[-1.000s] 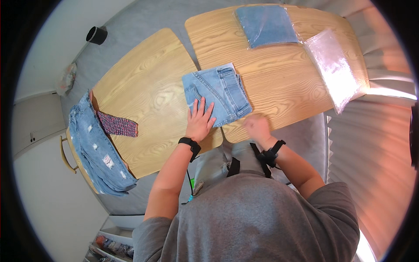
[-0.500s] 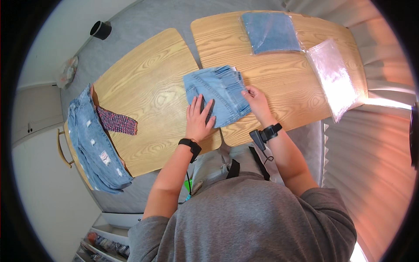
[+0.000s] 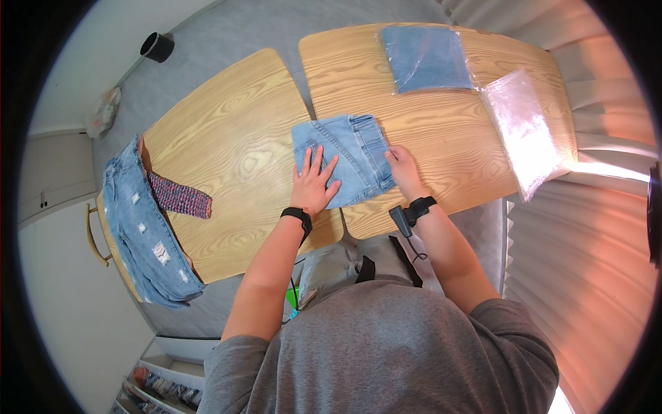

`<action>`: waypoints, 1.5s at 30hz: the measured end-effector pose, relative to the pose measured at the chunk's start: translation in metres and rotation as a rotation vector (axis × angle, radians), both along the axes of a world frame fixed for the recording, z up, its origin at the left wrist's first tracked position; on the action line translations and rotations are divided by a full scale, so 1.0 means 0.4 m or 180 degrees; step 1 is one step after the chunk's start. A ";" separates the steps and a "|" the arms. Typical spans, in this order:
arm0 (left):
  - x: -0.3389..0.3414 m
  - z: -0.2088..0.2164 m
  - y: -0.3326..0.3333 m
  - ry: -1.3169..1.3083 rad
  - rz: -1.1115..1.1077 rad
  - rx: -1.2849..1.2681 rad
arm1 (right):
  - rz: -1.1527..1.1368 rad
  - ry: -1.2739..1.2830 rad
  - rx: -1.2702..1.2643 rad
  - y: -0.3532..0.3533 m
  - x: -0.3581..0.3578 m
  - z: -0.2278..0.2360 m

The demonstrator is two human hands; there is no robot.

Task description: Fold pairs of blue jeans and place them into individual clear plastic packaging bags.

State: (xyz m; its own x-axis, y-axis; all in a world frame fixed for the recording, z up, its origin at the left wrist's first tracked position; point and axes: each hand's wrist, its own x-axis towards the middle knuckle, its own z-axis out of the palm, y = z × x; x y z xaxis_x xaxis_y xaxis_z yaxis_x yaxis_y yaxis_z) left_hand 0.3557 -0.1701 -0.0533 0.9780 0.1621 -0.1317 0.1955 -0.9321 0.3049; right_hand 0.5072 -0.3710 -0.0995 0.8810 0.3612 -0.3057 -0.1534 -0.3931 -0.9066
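Observation:
A folded light-blue denim garment [image 3: 355,148], perhaps jeans, lies in front of me across the gap between two wooden table halves. An elastic-looking gathered band runs along its right end. My left hand [image 3: 314,185] is spread flat on the garment's left part, fingers apart. At the right edge my right hand [image 3: 405,169] pinches the band between thumb and fingers; some of its fingertips are hidden. Each wrist wears a black strap, and a small black device [image 3: 400,221] is fixed to the right one.
Ripped blue jeans [image 3: 148,228] hang over the left table end, beside a dark knitted piece [image 3: 181,196]. A clear-bagged blue folded garment [image 3: 424,58] lies at the back right, near shiny clear plastic bags [image 3: 525,134]. A black bin [image 3: 157,47] stands on the floor.
The garment's right end, bunched and wrinkled before, now lies flatter and straighter. My right hand has moved slightly down the picture; my left hand stays pressed on the garment.

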 end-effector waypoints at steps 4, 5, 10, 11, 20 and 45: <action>-0.003 -0.029 0.001 -0.0009 0.0057 -0.0056 | -0.0228 -0.0328 -0.1025 0.058 -0.018 0.066; -0.004 -0.034 0.002 -0.0028 0.0078 -0.0040 | -0.0118 -0.0282 -0.1329 0.069 -0.015 0.086; -0.005 -0.032 0.007 0.0090 0.0116 -0.0157 | 0.0476 0.1259 0.0201 0.070 0.041 0.126; -0.006 -0.030 0.011 0.0054 0.0056 -0.0250 | 0.0612 0.1018 -0.0207 0.055 0.063 0.118; -0.005 -0.041 0.004 -0.0013 0.0149 -0.0264 | -0.1318 -0.1885 -0.2960 -0.474 0.415 0.115; 0.005 0.001 -0.002 0.0302 0.0267 -0.0285 | -0.0238 -0.1047 -0.0174 -0.456 0.448 0.332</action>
State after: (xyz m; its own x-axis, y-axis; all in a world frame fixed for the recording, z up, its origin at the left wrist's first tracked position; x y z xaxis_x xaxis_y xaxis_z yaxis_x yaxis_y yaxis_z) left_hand 0.3575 -0.1709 -0.0527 0.9440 0.2261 -0.2403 0.3033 -0.8813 0.3625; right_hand 0.6866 -0.5533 0.0333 0.9590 0.2829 -0.0180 0.1134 -0.4412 -0.8902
